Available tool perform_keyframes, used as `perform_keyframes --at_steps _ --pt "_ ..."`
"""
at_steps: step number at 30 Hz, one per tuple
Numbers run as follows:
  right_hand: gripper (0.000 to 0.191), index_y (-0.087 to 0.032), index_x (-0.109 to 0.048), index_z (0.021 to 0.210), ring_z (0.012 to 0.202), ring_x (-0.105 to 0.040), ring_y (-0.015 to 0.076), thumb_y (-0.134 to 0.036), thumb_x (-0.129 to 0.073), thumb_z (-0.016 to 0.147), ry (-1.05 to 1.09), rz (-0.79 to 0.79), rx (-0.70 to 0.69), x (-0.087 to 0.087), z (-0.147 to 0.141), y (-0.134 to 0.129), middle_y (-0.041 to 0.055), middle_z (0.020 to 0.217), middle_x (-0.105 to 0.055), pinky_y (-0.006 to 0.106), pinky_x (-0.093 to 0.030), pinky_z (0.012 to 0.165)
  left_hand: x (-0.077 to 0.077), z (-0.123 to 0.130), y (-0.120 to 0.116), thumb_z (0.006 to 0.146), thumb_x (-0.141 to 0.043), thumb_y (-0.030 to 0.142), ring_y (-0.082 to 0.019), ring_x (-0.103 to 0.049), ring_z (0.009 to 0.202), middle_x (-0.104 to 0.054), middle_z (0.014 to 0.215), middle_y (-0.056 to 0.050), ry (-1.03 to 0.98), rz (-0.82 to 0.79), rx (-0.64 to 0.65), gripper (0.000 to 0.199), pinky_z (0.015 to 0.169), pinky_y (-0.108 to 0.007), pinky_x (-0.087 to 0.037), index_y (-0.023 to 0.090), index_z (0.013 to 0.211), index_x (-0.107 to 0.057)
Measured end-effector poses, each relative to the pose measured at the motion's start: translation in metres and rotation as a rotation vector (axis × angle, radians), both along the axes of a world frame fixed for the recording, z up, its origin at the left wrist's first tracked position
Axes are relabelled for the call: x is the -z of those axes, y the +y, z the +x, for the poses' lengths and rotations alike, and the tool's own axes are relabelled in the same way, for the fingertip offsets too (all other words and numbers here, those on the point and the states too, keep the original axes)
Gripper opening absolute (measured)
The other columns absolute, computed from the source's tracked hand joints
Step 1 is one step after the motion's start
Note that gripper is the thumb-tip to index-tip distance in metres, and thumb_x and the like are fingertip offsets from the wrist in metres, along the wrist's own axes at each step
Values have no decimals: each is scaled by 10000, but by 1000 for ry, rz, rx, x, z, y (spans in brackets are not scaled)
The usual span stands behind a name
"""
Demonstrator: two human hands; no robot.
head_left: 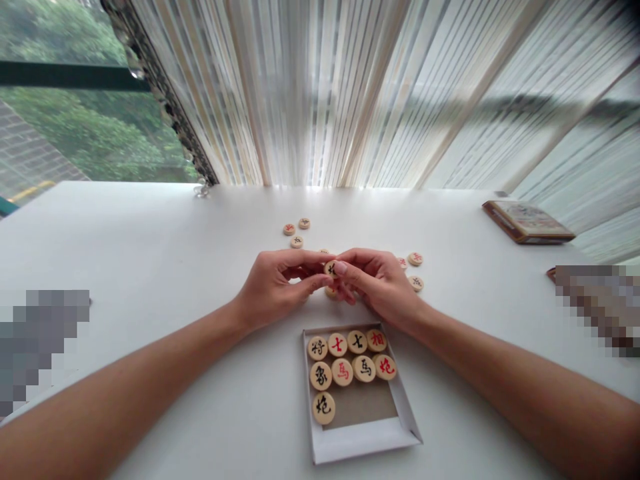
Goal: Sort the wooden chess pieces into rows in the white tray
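Observation:
Between the fingertips of both hands is a round wooden Chinese chess piece point(330, 269) with a black character, partly covered by a thumb. My left hand point(280, 280) pinches it from the left, and my right hand point(377, 280) grips it from the right. Just below the hands lies a shallow white box tray point(367, 437). Several chess pieces sit in it face up, in two full rows with red and black characters. A single black-lettered piece point(324, 408) starts a third row at the left. Part of the loose pieces behind my hands is hidden.
Loose pieces lie beyond my hands, such as a red-lettered piece point(289, 229) at left and a black-lettered piece point(415, 283) at right. A flat printed box point(530, 221) rests at the table's far right. Striped curtains point(310, 93) hang behind the white table point(150, 253).

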State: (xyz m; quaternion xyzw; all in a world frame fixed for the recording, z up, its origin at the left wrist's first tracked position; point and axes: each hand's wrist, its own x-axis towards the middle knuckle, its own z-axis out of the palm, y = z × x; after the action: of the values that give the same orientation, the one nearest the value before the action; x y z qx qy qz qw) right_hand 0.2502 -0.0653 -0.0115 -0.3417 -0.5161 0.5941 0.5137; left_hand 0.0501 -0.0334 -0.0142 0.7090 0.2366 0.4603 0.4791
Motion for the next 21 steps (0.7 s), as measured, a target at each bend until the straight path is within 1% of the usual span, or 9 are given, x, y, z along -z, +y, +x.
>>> perform_keyframes --at_steps 3,6,9,13,15,18,21 --pt "333 -137 -792 885 519 -590 89 -433 -929 821 24 -13 -15 0 1 0 29 701 -760 218 -477 501 1 -1 1 851 -885 202 -197 -832 818 -866 1015 -124 -6 -31 -7 330 753 -239 -693 127 1170 -844" --pt "361 -136 -779 893 521 -591 88 -411 -973 762 32 -36 -13 -2 0 -1 21 690 -755 222 -501 523 2 -2 1 865 -875 208 -181 -809 745 -865 982 -128 4 -32 -19 316 665 -222 -673 126 1168 -848" --pt "381 -140 -764 858 498 -572 85 -373 -1015 692 12 -54 2 -3 -2 -1 0 636 -724 212 -485 494 2 -3 0 877 -855 173 -160 -785 707 -861 978 -122 22 10 -16 297 638 -210 -660 133 1171 -851" --pt "397 -149 -735 781 472 -553 80 -360 -1039 635 -8 -88 22 -4 -2 0 -9 604 -705 194 -437 441 0 -3 -1 897 -804 103 -125 -749 652 -830 856 -75 65 106 -4 317 646 -194 -658 143 1208 -842" --pt "390 -147 -734 765 472 -552 75 -360 -1036 642 -16 -78 18 -5 -1 0 -5 603 -708 187 -432 441 -1 -2 -2 896 -790 82 -132 -764 677 -828 870 -75 75 140 -5 330 675 -202 -668 145 1216 -840" --pt "371 -146 -738 768 483 -556 70 -374 -1017 682 -33 -43 15 -6 0 -1 -5 606 -709 184 -440 456 -2 -2 -2 882 -798 70 -174 -818 807 -850 967 -98 70 167 2 341 752 -222 -684 155 1209 -842" --pt "380 -146 -738 788 500 -562 76 -442 -973 748 -65 -2 19 -6 -1 -3 -1 611 -703 194 -447 471 -3 -1 -2 873 -816 76 -185 -833 860 -858 991 -100 62 184 -1 331 770 -213 -683 158 1193 -846"
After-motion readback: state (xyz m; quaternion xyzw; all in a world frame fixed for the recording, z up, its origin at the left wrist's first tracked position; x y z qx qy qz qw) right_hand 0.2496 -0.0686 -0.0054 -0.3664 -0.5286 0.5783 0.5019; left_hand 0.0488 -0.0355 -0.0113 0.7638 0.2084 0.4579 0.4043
